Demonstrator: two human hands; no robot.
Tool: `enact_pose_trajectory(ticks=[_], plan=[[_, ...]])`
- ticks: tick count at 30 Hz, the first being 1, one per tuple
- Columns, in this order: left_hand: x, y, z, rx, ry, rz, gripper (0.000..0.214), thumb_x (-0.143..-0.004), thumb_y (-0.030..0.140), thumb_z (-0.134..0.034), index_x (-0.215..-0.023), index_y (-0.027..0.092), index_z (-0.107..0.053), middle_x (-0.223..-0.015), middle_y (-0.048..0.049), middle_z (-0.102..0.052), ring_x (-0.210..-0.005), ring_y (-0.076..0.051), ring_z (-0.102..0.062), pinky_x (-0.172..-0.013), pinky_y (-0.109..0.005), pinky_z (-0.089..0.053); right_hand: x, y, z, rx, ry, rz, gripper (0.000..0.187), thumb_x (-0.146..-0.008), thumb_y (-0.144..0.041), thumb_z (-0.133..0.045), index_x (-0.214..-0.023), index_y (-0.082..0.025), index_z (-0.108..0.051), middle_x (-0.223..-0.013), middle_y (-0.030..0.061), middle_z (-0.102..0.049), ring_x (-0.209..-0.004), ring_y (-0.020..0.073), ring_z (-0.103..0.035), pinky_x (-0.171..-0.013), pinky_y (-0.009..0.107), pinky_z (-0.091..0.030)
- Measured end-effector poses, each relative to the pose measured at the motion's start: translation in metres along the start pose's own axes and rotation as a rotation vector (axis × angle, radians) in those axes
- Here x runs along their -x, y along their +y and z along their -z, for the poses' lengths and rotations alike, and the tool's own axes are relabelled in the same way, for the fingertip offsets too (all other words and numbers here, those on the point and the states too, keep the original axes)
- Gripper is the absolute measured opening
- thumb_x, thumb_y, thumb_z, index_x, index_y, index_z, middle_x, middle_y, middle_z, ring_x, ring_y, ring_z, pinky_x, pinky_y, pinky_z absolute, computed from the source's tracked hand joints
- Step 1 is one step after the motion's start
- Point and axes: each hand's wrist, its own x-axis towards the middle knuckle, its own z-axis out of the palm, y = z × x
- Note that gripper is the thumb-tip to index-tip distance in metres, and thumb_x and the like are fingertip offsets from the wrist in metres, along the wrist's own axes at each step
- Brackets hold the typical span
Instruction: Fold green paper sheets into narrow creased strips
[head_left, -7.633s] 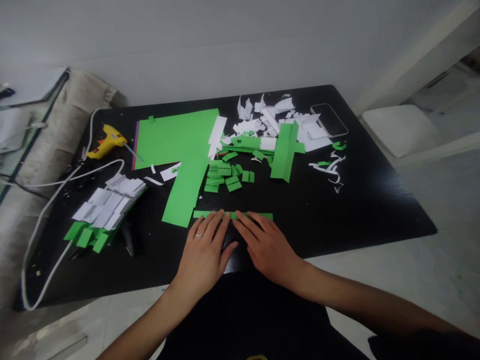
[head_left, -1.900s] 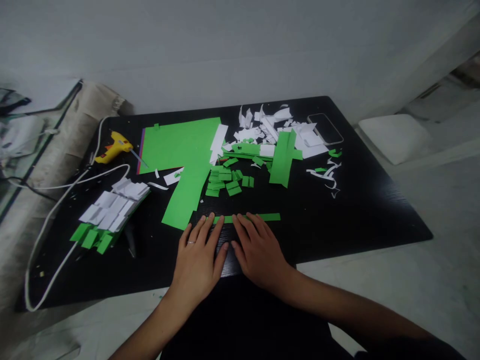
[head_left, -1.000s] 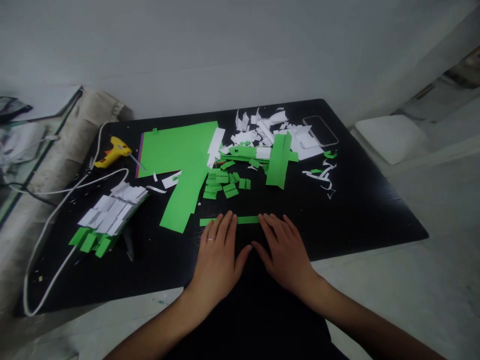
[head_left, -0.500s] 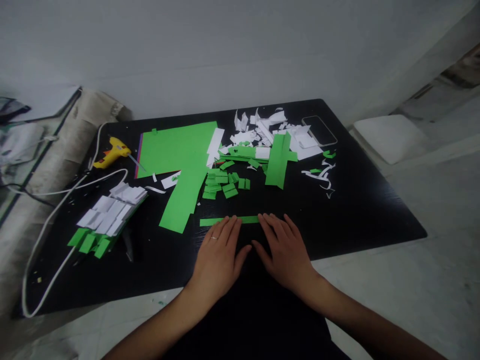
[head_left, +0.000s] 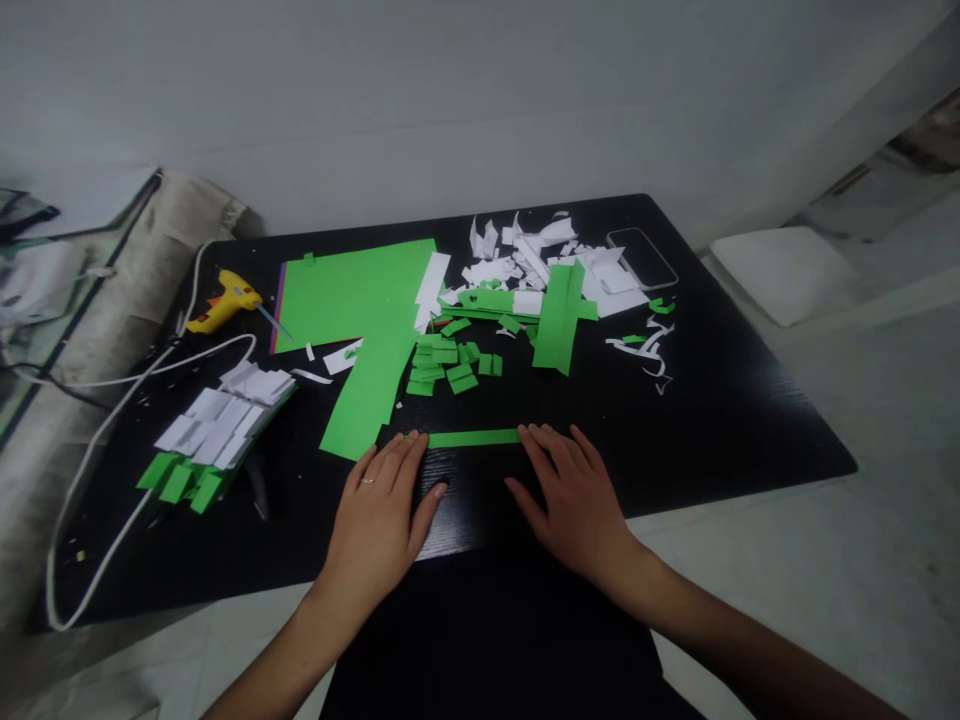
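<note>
A narrow green paper strip (head_left: 472,438) lies flat near the front edge of the black table (head_left: 750,420). My left hand (head_left: 379,510), with a ring on one finger, lies flat with its fingertips on the strip's left end. My right hand (head_left: 574,495) lies flat too, its fingertips pressing the strip's right end. Both hands have their fingers stretched out and hold nothing. The bare middle of the strip shows between them.
A large cut green sheet (head_left: 352,300) lies behind the left hand. Small green pieces (head_left: 442,362), a folded green piece (head_left: 559,318), white scraps (head_left: 525,255) and a phone (head_left: 641,258) lie further back. A yellow glue gun (head_left: 221,300) with its white cable (head_left: 97,470) and a white-and-green paper piece (head_left: 214,425) are at the left.
My left hand has slid left along the strip to its left end, uncovering the strip's middle. My right hand has stayed at the right end.
</note>
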Motion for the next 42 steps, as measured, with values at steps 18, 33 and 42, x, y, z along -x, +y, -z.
enact_pose_trajectory(ticks=[18,33,42], plan=[[0.001,-0.002,-0.003,-0.061,0.033,-0.011,0.049,-0.106,0.038,-0.050,-0.146,0.011,-0.052,-0.143,-0.0181,-0.064,-0.133,-0.035,-0.058,-0.113,-0.055,-0.041,0.004,0.015,0.005,-0.004,0.016,0.006,0.046,-0.109,-0.038,-0.047,-0.146,-0.011,-0.055,-0.135,0.0170,-0.069,-0.127,0.0298,-0.066,-0.116,0.057,-0.043],[0.003,0.001,-0.005,-0.091,0.044,0.014,0.048,-0.104,0.036,-0.051,-0.146,0.013,-0.057,-0.139,-0.0242,-0.061,-0.132,-0.038,-0.057,-0.107,-0.058,-0.048,-0.039,0.020,0.008,-0.156,0.083,-0.017,0.018,-0.100,-0.033,-0.065,-0.101,-0.018,-0.074,-0.093,0.0063,-0.074,-0.093,0.0237,-0.070,-0.115,0.052,-0.043],[0.005,0.001,-0.008,-0.003,0.109,0.046,0.051,-0.101,0.033,-0.057,-0.147,0.012,-0.052,-0.140,-0.0253,-0.055,-0.133,-0.041,-0.054,-0.107,-0.060,-0.047,-0.063,-0.004,0.001,-0.225,-0.149,0.098,0.021,-0.098,-0.019,-0.065,-0.118,-0.019,-0.072,-0.110,0.0090,-0.074,-0.106,0.0264,-0.064,-0.096,0.045,-0.050]])
